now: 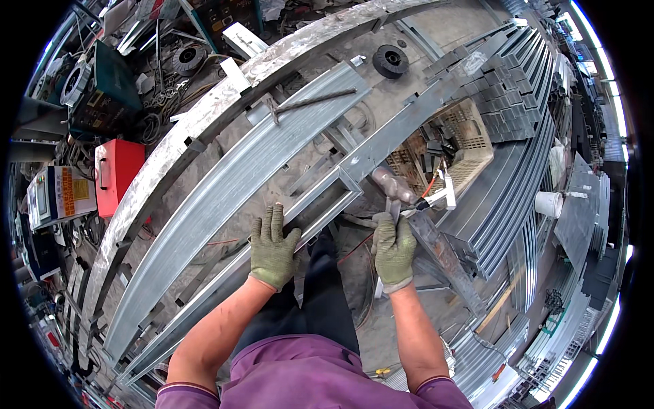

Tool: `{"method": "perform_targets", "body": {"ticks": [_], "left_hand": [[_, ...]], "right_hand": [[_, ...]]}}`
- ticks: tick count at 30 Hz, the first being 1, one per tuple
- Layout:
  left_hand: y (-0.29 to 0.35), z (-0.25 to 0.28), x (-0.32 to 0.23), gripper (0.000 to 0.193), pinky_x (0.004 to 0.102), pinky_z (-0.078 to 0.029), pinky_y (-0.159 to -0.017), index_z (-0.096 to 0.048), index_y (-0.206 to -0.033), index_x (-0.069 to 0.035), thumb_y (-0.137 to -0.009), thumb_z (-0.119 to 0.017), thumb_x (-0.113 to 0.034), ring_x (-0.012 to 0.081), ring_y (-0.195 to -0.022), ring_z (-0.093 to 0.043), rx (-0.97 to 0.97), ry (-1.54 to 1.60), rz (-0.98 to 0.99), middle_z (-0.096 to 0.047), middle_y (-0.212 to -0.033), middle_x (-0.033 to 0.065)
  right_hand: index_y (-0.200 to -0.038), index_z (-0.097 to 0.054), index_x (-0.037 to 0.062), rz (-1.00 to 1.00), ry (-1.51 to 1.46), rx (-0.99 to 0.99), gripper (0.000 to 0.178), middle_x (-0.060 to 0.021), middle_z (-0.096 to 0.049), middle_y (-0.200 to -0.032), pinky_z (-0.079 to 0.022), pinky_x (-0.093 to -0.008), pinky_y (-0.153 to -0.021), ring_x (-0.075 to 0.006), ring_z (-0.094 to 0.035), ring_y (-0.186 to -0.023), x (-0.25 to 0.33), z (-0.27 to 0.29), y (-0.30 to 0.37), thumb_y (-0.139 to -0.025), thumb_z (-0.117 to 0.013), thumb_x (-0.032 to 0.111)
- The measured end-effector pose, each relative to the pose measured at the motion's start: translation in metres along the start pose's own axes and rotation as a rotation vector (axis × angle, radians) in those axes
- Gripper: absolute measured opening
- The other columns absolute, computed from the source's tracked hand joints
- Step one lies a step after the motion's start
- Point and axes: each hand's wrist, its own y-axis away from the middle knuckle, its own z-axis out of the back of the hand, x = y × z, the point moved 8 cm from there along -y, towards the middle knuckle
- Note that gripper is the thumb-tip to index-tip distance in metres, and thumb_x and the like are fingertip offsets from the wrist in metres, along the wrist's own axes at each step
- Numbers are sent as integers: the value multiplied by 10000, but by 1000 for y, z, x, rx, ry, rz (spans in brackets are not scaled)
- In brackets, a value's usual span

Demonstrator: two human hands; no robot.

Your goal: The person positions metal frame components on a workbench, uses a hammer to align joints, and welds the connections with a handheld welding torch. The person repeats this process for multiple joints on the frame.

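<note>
My left hand [274,249], in a grey-green work glove, lies with fingers stretched out on the edge of a long steel channel [323,199]. A fingertip shows bare through the glove. My right hand [395,252], gloved the same way, is closed around the grey handle of a hammer [393,184]. The hammer's worn, brownish head points away from me, close to the channel's right end. Beyond the channel, a wide curved galvanized strip [231,160] has a twisted steel bar [313,100] lying across it.
A tan plastic crate [477,146] holds small metal offcuts; a white-handled tool [443,192] sits at its near edge. Stacked steel profiles [501,198] fill the right. A wire spool [390,61] lies on the floor. A red box [119,177] and welding machines [109,88] stand left.
</note>
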Motion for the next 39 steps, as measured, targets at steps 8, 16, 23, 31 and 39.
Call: {"method": "perform_targets", "body": {"ticks": [8, 16, 23, 31, 39], "left_hand": [[-6, 6, -4, 420, 626, -312, -1270, -748, -1177, -176, -794, -866, -305, 466, -1610, -340, 27, -5, 17, -350, -1730, 298], [0, 2, -2, 382, 637, -296, -1270, -747, -1120, -150, -795, -865, -311, 467, -1603, -342, -16, 11, 0, -330, -1743, 305], [-13, 1, -6, 349, 662, -306, -1241, -731, -1007, -102, -790, -875, -334, 533, -1551, -372, -3, -50, 87, -377, -1697, 328], [-19, 4, -12, 332, 664, -347, -1200, -755, -884, -74, -776, -892, -356, 536, -1510, -412, -3, -15, 90, -450, -1622, 340], [-14, -2, -7, 291, 648, -382, -1184, -762, -912, -75, -733, -866, -280, 516, -1443, -477, -24, 46, 66, -514, -1549, 308]], "right_hand": [[-1093, -712, -9, -172, 422, 175, 570, -330, -729, -940, -547, -592, -795, -553, -714, -931, -49, -11, -20, -1101, -611, 552], [-1111, -706, 11, 58, 137, 10, 399, -293, -714, -852, -563, -506, -724, -478, -744, -879, -4, 4, -10, -1119, -661, 408], [-974, -684, 56, -249, 24, 135, 486, 11, -549, -646, -434, -310, -496, -119, -535, -529, -75, -24, -6, -1122, -638, 517], [-976, -658, 57, -690, -276, 147, 500, 49, -488, -622, -338, -271, -396, -66, -421, -444, -55, -20, 20, -1120, -631, 535], [-1000, -653, 39, -717, -417, 173, 521, 20, -501, -604, -362, -285, -381, -96, -442, -416, -55, -16, 23, -1136, -592, 539]]}}
